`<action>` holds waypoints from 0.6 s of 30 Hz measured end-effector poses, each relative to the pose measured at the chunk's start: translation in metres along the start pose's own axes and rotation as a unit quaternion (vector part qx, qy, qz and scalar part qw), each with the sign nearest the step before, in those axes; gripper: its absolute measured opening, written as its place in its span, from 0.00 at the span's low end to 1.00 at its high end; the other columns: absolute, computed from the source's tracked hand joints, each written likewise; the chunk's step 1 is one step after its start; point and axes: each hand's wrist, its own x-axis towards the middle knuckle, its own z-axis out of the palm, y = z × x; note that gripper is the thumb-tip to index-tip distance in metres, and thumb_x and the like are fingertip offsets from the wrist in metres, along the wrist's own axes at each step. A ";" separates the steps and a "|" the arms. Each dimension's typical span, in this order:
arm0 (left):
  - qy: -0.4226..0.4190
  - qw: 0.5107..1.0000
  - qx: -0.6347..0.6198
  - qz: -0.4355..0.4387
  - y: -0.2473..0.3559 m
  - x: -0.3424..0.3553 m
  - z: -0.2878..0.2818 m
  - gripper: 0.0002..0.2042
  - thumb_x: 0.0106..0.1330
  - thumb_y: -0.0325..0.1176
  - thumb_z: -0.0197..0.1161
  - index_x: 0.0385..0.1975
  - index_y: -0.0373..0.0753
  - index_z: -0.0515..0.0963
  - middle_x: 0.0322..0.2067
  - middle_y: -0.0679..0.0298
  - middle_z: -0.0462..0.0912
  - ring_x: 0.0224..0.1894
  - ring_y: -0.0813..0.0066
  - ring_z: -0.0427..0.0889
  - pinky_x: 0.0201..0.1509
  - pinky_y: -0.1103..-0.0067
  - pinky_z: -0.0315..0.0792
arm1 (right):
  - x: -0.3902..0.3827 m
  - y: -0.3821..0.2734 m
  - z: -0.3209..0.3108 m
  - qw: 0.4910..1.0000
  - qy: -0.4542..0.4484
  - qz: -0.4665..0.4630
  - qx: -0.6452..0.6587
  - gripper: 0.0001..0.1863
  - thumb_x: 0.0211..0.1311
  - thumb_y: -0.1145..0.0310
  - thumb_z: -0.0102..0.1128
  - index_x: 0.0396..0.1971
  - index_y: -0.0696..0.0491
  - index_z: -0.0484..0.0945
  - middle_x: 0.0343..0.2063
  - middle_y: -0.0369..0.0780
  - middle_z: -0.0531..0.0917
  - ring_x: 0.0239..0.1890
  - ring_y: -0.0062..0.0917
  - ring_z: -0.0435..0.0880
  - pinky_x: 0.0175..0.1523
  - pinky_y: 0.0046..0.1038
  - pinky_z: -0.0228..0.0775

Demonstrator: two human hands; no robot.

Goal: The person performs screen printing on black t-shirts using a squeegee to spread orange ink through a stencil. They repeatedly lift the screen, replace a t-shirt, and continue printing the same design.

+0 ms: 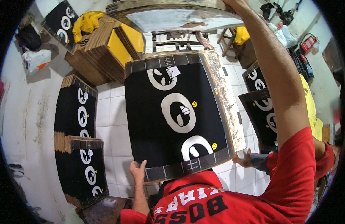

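Pinching black panel [148,115] with left hand [137,171] at 7 o'clock, you've right hand [236,3] at frame [172,18], 1 o'clock, can't tell grip.

From your left hand [138,170] forward, you have a narrow lane over the tiled floor [118,149], with the black board [146,119] on its right and stacked panels [70,168] on its left. Farther ahead, a cardboard stack [94,52] pinches that lane shut. Just right of your left hand, your red shirt [254,212] crowds the board's near edge. You can pass over the board's face, ahead-right of that hand, until the raised frame [176,18] at your right hand [235,2] bars the way. A co-worker's hand [243,159] obstructs the near right corner.
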 end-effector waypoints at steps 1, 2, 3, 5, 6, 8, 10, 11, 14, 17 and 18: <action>-0.023 0.998 -0.038 0.054 0.008 0.000 0.017 0.17 0.55 0.35 0.81 0.32 0.36 0.77 0.29 0.67 0.80 0.33 0.75 0.77 0.39 0.73 0.73 | 0.001 0.000 0.001 1.000 0.011 -0.004 -0.006 0.24 0.55 0.52 0.72 0.49 0.48 0.85 0.45 0.48 0.89 0.49 0.42 0.88 0.55 0.40 0.79; -0.027 0.999 -0.030 0.026 0.015 -0.003 0.030 0.18 0.54 0.36 0.82 0.34 0.35 0.78 0.31 0.65 0.82 0.35 0.74 0.79 0.41 0.72 0.75 | 0.003 0.002 0.002 1.000 0.023 -0.007 -0.010 0.24 0.55 0.52 0.72 0.49 0.48 0.85 0.45 0.49 0.88 0.50 0.42 0.88 0.55 0.40 0.79; -0.043 0.998 -0.051 0.019 0.020 -0.002 0.036 0.20 0.53 0.37 0.83 0.36 0.35 0.79 0.33 0.63 0.84 0.37 0.72 0.81 0.43 0.72 0.76 | 0.005 -0.001 0.004 0.999 0.035 -0.012 -0.015 0.24 0.55 0.52 0.72 0.50 0.48 0.85 0.46 0.49 0.88 0.51 0.42 0.87 0.55 0.41 0.79; -0.035 0.999 0.020 0.030 0.028 -0.002 0.050 0.18 0.53 0.33 0.82 0.35 0.36 0.77 0.32 0.66 0.82 0.36 0.73 0.78 0.44 0.73 0.75 | 0.009 -0.004 0.005 0.999 0.044 -0.026 -0.011 0.24 0.56 0.54 0.71 0.51 0.49 0.85 0.46 0.49 0.88 0.51 0.43 0.87 0.56 0.41 0.78; -0.028 0.998 0.035 0.050 0.030 0.000 0.054 0.19 0.53 0.34 0.82 0.35 0.36 0.77 0.32 0.65 0.82 0.36 0.72 0.78 0.44 0.72 0.75 | 0.012 -0.007 0.005 0.998 0.052 -0.044 -0.007 0.24 0.56 0.54 0.71 0.51 0.49 0.85 0.46 0.49 0.88 0.51 0.43 0.87 0.55 0.41 0.78; -0.030 0.995 0.072 0.059 0.033 -0.001 0.060 0.20 0.52 0.36 0.83 0.35 0.35 0.77 0.31 0.62 0.82 0.34 0.69 0.78 0.44 0.71 0.75 | 0.019 -0.011 0.002 0.998 0.024 -0.050 -0.004 0.23 0.58 0.56 0.69 0.51 0.51 0.84 0.47 0.49 0.88 0.51 0.43 0.87 0.56 0.40 0.78; -0.036 0.995 0.075 0.052 0.036 -0.003 0.064 0.25 0.51 0.42 0.83 0.38 0.34 0.77 0.33 0.54 0.84 0.37 0.56 0.82 0.45 0.64 0.75 | 0.024 -0.013 -0.001 0.999 0.024 -0.036 0.019 0.22 0.58 0.57 0.68 0.52 0.50 0.84 0.47 0.49 0.88 0.51 0.42 0.87 0.55 0.40 0.78; -0.042 0.995 0.077 0.047 0.038 -0.004 0.064 0.27 0.51 0.45 0.83 0.39 0.33 0.77 0.34 0.50 0.84 0.38 0.49 0.83 0.46 0.61 0.76 | 0.028 -0.014 -0.001 0.999 0.023 -0.028 0.030 0.22 0.59 0.58 0.68 0.52 0.49 0.84 0.46 0.49 0.88 0.51 0.42 0.87 0.55 0.40 0.78; -0.030 0.993 0.109 0.034 0.043 -0.008 0.064 0.28 0.51 0.45 0.83 0.41 0.33 0.76 0.34 0.49 0.84 0.38 0.48 0.83 0.46 0.61 0.76 | 0.039 -0.018 -0.001 1.000 0.006 -0.020 0.012 0.23 0.58 0.58 0.68 0.55 0.45 0.84 0.49 0.50 0.87 0.53 0.40 0.87 0.56 0.39 0.78; -0.040 0.990 0.137 -0.002 0.048 -0.006 0.061 0.28 0.51 0.45 0.83 0.42 0.32 0.76 0.34 0.49 0.84 0.39 0.47 0.83 0.47 0.61 0.76 | 0.045 -0.026 0.001 0.999 0.038 -0.013 -0.015 0.24 0.56 0.55 0.69 0.53 0.45 0.85 0.49 0.49 0.87 0.54 0.41 0.86 0.58 0.40 0.77; -0.039 0.989 0.141 -0.009 0.050 -0.006 0.061 0.28 0.51 0.45 0.83 0.43 0.32 0.76 0.35 0.48 0.83 0.40 0.47 0.83 0.48 0.61 0.75 | 0.046 -0.028 0.001 0.998 0.058 -0.014 -0.023 0.24 0.55 0.55 0.69 0.53 0.45 0.85 0.49 0.49 0.87 0.54 0.41 0.86 0.58 0.40 0.77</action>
